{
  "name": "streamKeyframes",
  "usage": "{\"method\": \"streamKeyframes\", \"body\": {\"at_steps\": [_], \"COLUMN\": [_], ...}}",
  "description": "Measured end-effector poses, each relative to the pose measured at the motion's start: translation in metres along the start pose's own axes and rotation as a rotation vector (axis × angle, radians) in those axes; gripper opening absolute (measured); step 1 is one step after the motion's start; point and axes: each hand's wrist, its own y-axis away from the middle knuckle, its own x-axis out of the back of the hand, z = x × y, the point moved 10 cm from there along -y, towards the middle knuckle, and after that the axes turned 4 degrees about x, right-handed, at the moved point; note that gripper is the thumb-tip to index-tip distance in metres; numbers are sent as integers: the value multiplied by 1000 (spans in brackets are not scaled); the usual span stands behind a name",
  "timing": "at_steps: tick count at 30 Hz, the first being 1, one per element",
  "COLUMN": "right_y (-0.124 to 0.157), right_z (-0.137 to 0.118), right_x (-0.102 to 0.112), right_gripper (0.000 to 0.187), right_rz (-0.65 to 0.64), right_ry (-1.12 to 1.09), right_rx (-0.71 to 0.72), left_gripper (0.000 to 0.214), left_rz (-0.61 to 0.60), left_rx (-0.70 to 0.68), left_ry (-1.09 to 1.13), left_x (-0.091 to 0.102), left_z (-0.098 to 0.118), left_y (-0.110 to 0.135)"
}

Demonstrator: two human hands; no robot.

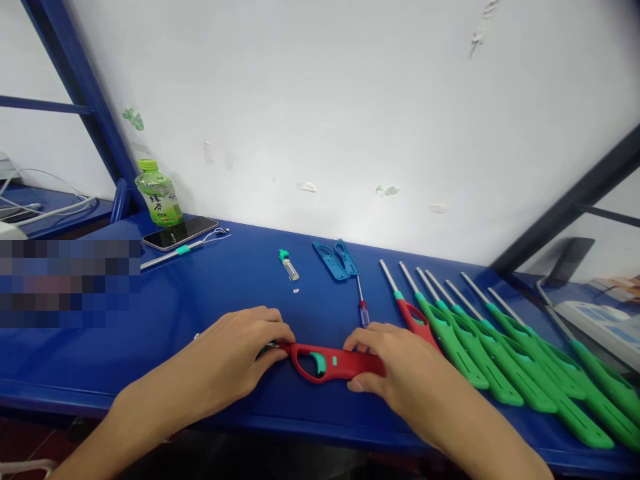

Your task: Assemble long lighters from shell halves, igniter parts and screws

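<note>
The fingers (277, 330) of the left hand (240, 350) pinch the narrow nose end of a red utility lighter (350, 365), thumb against forefinger; the hand hides just what they grip there. The right hand (395, 360) holds the broad butt end of the same lighter, thumb on the near side and fingertips on the far side. The lighter lies between both hands, low over the front part of the blue table (240, 273), its green trigger (319, 363) showing inside the loop. Whether its casing is fully joined cannot be told; if it is not, uneven pressure from the two ends could open the seam and push the trigger out of place.

Just beyond the lighter, past the right fingertips, lies a screwdriver (364, 313); a forward nudge of that hand could set it rolling. Farther beyond are two blue casing halves (331, 263), and to their left a clear fuel tank with a green top (290, 268). A tiny loose piece (296, 291) beside the tank could easily be swept away by a passing hand.

To the right of the lighter, a second red lighter (417, 321) and a row of green lighters (453, 343) lie slanted, close enough for the right forearm to disturb. Far to its left are a metal tube (170, 257), a smartphone (180, 233) and a green-capped bottle (159, 197).
</note>
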Motion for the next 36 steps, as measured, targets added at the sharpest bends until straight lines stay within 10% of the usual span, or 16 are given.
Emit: {"method": "streamKeyframes", "body": {"at_steps": [36], "right_y": [13], "right_z": [18], "right_x": [10], "right_gripper": [23], "right_rz": [75], "right_ry": [-141], "right_rx": [-19], "left_gripper": [26], "left_rz": [148], "left_rx": [-225], "left_ry": [-339], "left_x": [0], "left_z": [27], "left_y": [-3]}}
